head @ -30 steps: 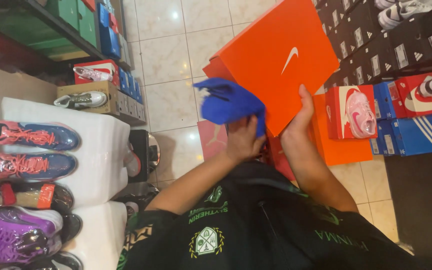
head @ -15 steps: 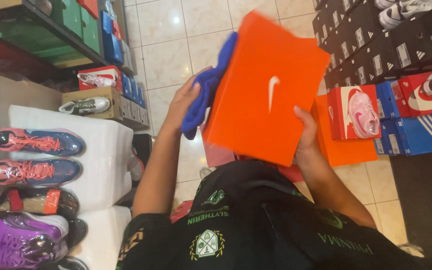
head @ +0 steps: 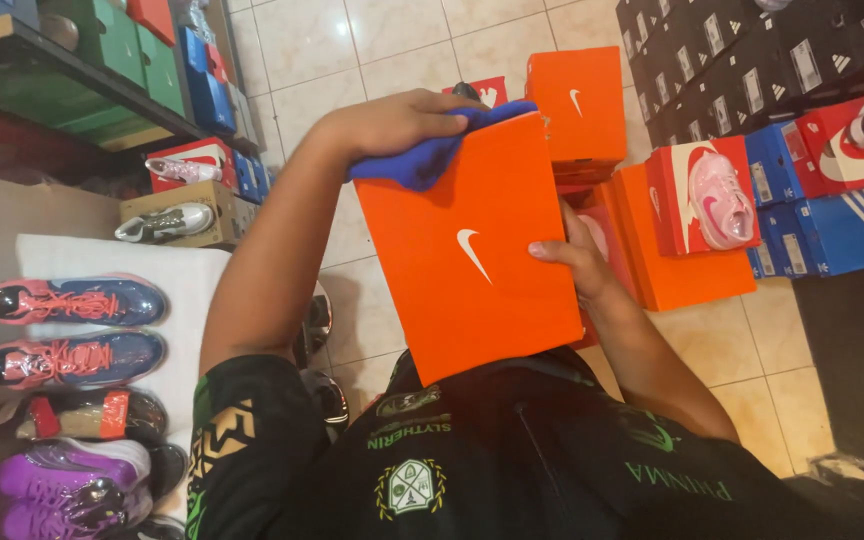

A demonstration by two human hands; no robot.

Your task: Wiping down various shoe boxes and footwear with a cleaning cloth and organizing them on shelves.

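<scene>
The left hand (head: 407, 120) has slid up with the blue cloth (head: 432, 150) from the side of the orange shoe box (head: 462, 250) to its top corner, fingers closed over the cloth. The right hand (head: 577, 262) grips the box's far edge, thumb on its face. The box stands tilted above the lap, probably resting there. More orange boxes (head: 692, 270) sit behind on the tiled floor (head: 392, 40).

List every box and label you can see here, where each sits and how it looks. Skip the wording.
Orange shoebox: held at centre, white mark, blue cloth at its top edge.
Orange boxes: stacked behind, on the floor.
Red box: right, pink shoe on it.
Blue boxes: far right, white stripes.
Black boxes: top right, white labels.
Green boxes: shelf, top left.
</scene>
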